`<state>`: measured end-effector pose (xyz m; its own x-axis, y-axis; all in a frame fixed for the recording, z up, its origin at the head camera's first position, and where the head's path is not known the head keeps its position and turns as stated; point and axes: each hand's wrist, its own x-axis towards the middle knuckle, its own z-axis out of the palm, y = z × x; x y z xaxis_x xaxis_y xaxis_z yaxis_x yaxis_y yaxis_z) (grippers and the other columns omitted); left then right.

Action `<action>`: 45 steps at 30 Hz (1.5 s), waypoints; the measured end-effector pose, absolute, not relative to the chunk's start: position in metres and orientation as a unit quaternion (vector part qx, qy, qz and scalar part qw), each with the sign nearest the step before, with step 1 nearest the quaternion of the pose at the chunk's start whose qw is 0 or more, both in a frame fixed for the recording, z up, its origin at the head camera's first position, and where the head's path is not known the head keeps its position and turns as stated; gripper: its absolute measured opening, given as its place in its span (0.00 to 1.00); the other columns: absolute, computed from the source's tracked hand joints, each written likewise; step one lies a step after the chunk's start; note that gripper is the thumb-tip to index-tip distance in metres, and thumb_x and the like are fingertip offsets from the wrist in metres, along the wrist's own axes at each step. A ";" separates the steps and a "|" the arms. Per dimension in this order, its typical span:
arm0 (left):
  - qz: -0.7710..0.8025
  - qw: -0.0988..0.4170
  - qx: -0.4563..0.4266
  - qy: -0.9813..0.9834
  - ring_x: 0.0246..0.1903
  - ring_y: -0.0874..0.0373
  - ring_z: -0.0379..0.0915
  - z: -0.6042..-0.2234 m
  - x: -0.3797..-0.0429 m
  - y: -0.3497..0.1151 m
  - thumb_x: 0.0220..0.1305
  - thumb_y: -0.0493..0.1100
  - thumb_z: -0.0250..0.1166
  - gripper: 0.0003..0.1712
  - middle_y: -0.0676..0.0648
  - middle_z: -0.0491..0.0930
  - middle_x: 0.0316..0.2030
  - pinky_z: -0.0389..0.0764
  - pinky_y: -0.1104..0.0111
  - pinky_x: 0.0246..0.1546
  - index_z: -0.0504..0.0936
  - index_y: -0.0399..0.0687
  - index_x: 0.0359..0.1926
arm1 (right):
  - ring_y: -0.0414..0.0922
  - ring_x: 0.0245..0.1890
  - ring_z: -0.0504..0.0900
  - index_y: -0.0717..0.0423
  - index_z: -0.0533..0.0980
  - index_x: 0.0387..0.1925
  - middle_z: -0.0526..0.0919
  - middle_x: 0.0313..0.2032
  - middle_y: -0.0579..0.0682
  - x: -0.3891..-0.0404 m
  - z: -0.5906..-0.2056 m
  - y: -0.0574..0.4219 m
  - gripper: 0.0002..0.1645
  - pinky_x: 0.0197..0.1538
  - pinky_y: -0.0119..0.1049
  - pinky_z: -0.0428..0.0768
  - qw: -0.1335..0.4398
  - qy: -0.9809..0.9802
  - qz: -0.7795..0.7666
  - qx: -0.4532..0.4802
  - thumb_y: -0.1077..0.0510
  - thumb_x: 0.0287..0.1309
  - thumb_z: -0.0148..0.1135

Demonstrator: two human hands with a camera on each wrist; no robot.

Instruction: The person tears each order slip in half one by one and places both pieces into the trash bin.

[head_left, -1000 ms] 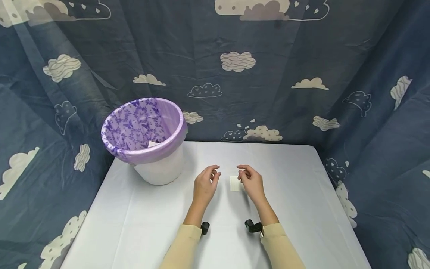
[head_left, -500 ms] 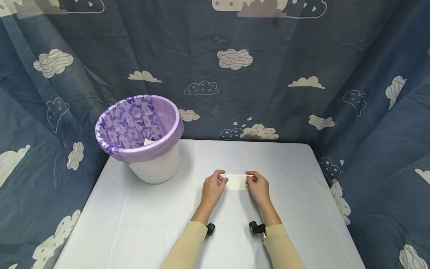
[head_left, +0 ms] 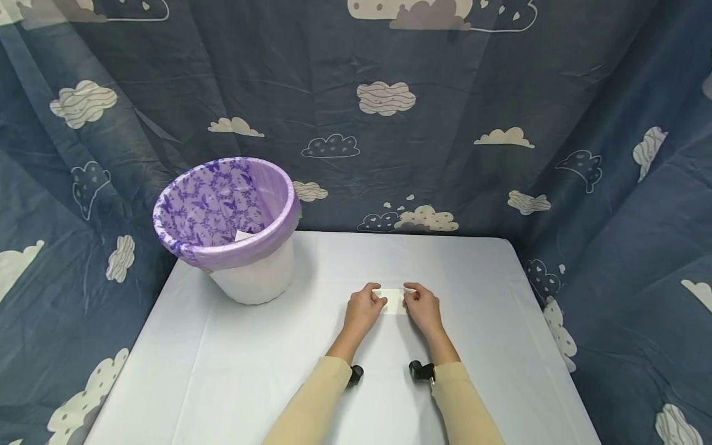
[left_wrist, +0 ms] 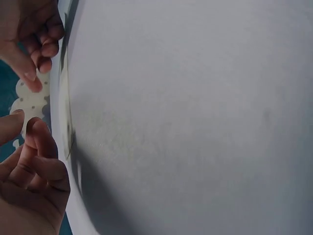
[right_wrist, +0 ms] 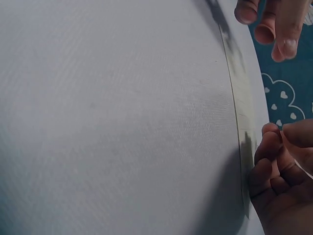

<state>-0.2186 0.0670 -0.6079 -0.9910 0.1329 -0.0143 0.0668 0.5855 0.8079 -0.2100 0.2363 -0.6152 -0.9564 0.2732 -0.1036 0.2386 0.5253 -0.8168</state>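
A small pale-yellow rectangular sheet (head_left: 394,301), which looks like paper, lies flat on the white table. Seen edge-on, the same sheet (right_wrist: 239,93) stretches along the tabletop in the right wrist view. My left hand (head_left: 363,309) hovers at the sheet's left end, thumb and forefinger apart. Over its right end is my right hand (head_left: 424,308), with fingers loosely bent and nothing visible between them. Both hands appear to be just above the sheet; in the left wrist view a gap separates left thumb from forefinger. Whether any fingertip touches the sheet I cannot tell.
A white bin (head_left: 258,275) with a purple floral liner (head_left: 222,204) stands at the table's back left. Inside it shows a white scrap (head_left: 242,235). Dark cloud-patterned cloth (head_left: 434,123) hangs behind and beside the white table (head_left: 250,371).
Both hands have come over the sheet's two ends; the left hand moved right toward it, the right hand shifted slightly. The head view has turned a little right. The sheet appears still.
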 end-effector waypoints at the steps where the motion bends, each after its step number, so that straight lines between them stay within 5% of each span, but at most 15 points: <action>1: 0.452 0.040 0.058 0.889 0.23 0.67 0.73 -0.609 -0.219 0.069 0.69 0.44 0.73 0.23 0.52 0.87 0.29 0.73 0.75 0.27 0.84 0.42 0.61 | 0.39 0.23 0.78 0.60 0.81 0.63 0.88 0.29 0.54 -0.211 -0.616 0.236 0.21 0.28 0.29 0.74 0.015 -0.874 0.464 -0.147 0.60 0.72 0.58; 19: 0.425 0.065 0.061 0.901 0.23 0.66 0.75 -0.613 -0.224 0.083 0.67 0.43 0.74 0.29 0.52 0.87 0.28 0.77 0.72 0.29 0.80 0.39 0.66 | 0.39 0.22 0.73 0.68 0.75 0.68 0.84 0.26 0.50 -0.219 -0.619 0.235 0.30 0.29 0.31 0.71 -0.019 -0.897 0.418 -0.143 0.60 0.68 0.59; 28: 0.356 0.081 0.059 0.929 0.28 0.58 0.84 -0.609 -0.227 0.089 0.66 0.47 0.75 0.33 0.53 0.90 0.29 0.84 0.61 0.35 0.79 0.42 0.69 | 0.41 0.23 0.73 0.67 0.79 0.64 0.82 0.25 0.50 -0.221 -0.617 0.236 0.26 0.31 0.32 0.70 -0.020 -0.901 0.408 -0.145 0.60 0.67 0.58; 34: 0.345 0.089 0.054 0.933 0.28 0.58 0.83 -0.610 -0.228 0.091 0.67 0.47 0.75 0.33 0.54 0.89 0.29 0.83 0.62 0.35 0.79 0.44 0.70 | 0.40 0.23 0.74 0.67 0.79 0.62 0.85 0.26 0.50 -0.221 -0.615 0.236 0.25 0.31 0.32 0.71 -0.025 -0.898 0.414 -0.146 0.61 0.66 0.58; 45: 0.358 0.078 0.049 0.929 0.26 0.58 0.79 -0.613 -0.226 0.090 0.67 0.47 0.74 0.21 0.54 0.88 0.30 0.75 0.67 0.28 0.84 0.49 0.58 | 0.42 0.22 0.72 0.61 0.79 0.57 0.80 0.24 0.47 -0.218 -0.619 0.237 0.19 0.31 0.33 0.70 -0.012 -0.894 0.426 -0.137 0.61 0.67 0.59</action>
<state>-0.2263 0.0900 -0.6128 -0.9829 0.1478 -0.1097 0.0360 0.7389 0.6729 -0.2176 0.2371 -0.6195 -0.9622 0.2352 -0.1374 0.2549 0.5989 -0.7592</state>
